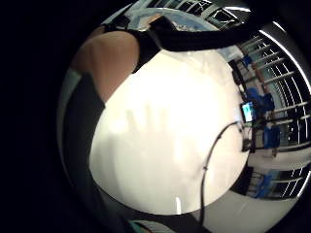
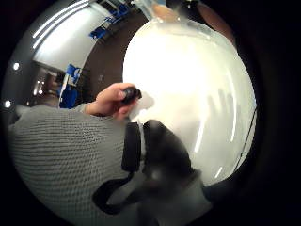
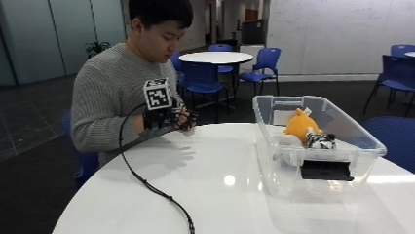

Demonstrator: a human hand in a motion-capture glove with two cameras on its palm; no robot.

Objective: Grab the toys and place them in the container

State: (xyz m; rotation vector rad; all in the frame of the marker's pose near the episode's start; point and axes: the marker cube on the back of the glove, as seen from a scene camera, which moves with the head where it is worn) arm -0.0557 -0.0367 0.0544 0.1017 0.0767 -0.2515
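Right hand (image 3: 167,118), black glove: raised above the near edge of the white round table (image 3: 214,195), close to the person's chest, well apart from the container. Fingers appear loosely extended and hold nothing; its shadow on the tabletop in the little-finger-side palm view shows spread, straight fingers. Palm faces the table, with no object under it.

Bare left hand (image 2: 113,100): just beside the gloved hand, at the table's edge. In the thumb-side palm view its fingers pinch a small dark object (image 2: 131,94); I cannot tell what that object is.

Person: seated at the table's far-left side, grey knit sweater (image 3: 107,92), head bowed toward the hands.

Container (image 3: 315,146): clear plastic bin, upright on the right side of the table, open at the top, with a black latch on the near end wall. Toys sit inside it: an orange plush (image 3: 301,126) upright near the middle, a black-and-white striped toy (image 3: 319,140) touching it on the near side, and something pale beside them that is too blurred to identify. No toy is visible on the tabletop outside the bin.

Surroundings: a second white round table (image 3: 215,57) with blue chairs (image 3: 259,66) behind the person; more blue chairs at the right; a whiteboard wall at the back.
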